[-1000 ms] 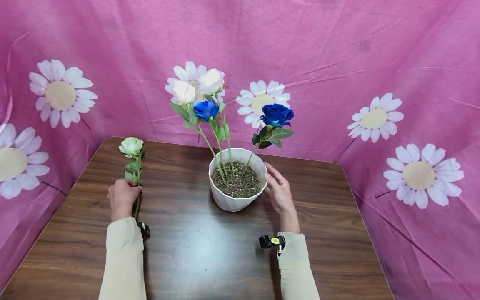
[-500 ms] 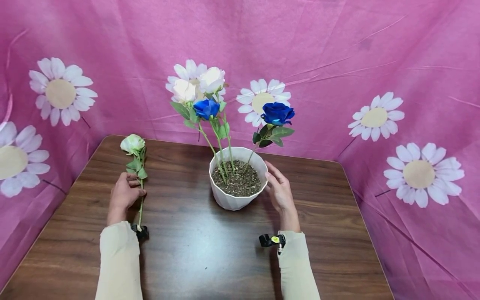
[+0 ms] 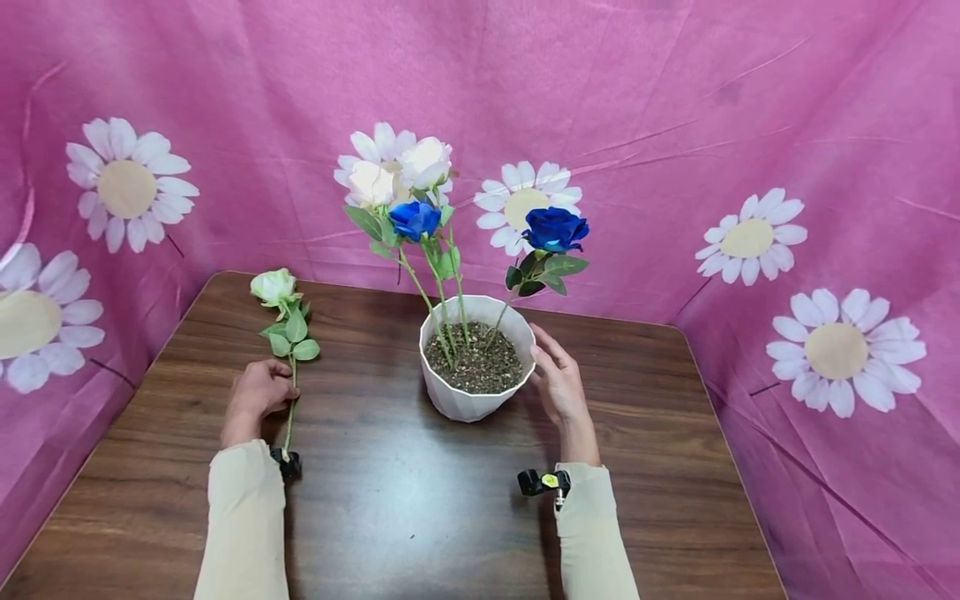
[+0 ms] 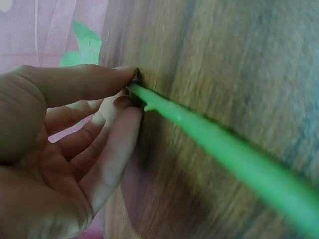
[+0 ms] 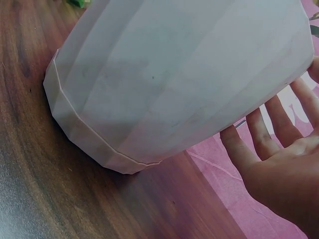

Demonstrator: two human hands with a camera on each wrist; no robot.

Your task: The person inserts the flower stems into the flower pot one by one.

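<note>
At the left of the table, my left hand (image 3: 255, 402) pinches the green stem of a pale green-white rose (image 3: 273, 287) between thumb and fingertips, below its leaves. The left wrist view has the stem (image 4: 214, 139) running from the fingertips toward the camera, close over the wood. My right hand (image 3: 562, 390) rests with extended fingers (image 5: 244, 149) against the right side of a white faceted flowerpot (image 3: 468, 407). Dark soil (image 3: 480, 371) fills the pot. Two white roses (image 3: 427, 162) and a blue rose (image 3: 415, 221) stand on its left side, another blue rose (image 3: 555, 229) on its right.
The brown wooden table (image 3: 405, 517) reaches back to a pink cloth (image 3: 637, 100) printed with large daisies, which hangs behind and on both sides. A black wrist camera mount (image 3: 542, 482) sits at each sleeve cuff.
My left hand has shifted its grip on the stem, and the pale rose has moved slightly right with its leaves turned. The right hand and the flowerpot have stayed in place.
</note>
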